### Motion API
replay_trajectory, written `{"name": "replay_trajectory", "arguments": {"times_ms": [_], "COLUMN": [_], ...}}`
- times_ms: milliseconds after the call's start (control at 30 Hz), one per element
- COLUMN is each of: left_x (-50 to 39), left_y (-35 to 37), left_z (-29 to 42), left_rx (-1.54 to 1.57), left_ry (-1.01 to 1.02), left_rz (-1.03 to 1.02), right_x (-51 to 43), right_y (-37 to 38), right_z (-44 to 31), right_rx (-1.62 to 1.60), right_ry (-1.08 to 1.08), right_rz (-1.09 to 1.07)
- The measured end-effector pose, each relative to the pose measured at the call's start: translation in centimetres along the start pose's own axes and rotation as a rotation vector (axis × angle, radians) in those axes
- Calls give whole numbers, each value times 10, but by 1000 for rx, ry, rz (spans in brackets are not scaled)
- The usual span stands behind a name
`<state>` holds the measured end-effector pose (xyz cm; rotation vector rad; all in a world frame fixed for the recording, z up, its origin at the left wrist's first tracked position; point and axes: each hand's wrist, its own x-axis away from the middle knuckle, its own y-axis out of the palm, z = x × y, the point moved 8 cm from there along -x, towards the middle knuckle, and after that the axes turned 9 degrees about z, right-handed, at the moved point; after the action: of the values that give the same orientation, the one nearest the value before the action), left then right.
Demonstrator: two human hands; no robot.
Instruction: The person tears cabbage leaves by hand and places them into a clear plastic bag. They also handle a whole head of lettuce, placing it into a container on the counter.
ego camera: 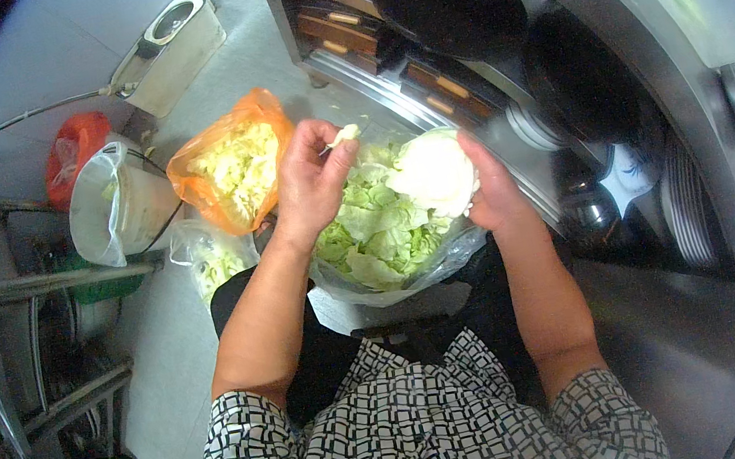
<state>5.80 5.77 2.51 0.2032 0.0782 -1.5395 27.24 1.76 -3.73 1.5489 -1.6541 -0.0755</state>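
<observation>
My left hand [313,180] pinches a small pale piece of leaf or core [344,135] between thumb and fingers. At the right, my right hand [494,184] holds a pale, round head of lettuce or cabbage [436,172] from its outer side. Below both hands, torn green leaves [378,228] fill a clear plastic bag [413,288] between my knees. An orange plastic bag [190,200] of yellowish shredded leaves [239,167] stands just left of my left hand. Under it, a smaller clear bag [183,248] contains pale green pieces.
A lined white bucket [146,199] and a red plastic bag or basin [78,156] stand at the left, near a metal rack [58,282]. A rectangular metal container [186,60] is at the wall. Steel shelving with black pans [447,1] and stacked plates [688,207] runs along the right.
</observation>
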Motion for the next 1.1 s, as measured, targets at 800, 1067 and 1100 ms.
{"name": "replay_trajectory", "arguments": {"times_ms": [800, 1067, 1100], "left_x": [25, 23, 23], "left_y": [35, 27, 28], "left_z": [-22, -30, -31], "left_rx": [-303, -372, -314], "left_ry": [-171, -85, -146], "left_rz": [-286, -154, -170], "right_x": [-4, -12, -12], "right_y": [-6, -24, -29], "right_z": [-5, -9, -8], "right_rx": [-178, -148, -153], "right_ry": [47, -65, -78], "right_rz": [-22, 164, 221]}}
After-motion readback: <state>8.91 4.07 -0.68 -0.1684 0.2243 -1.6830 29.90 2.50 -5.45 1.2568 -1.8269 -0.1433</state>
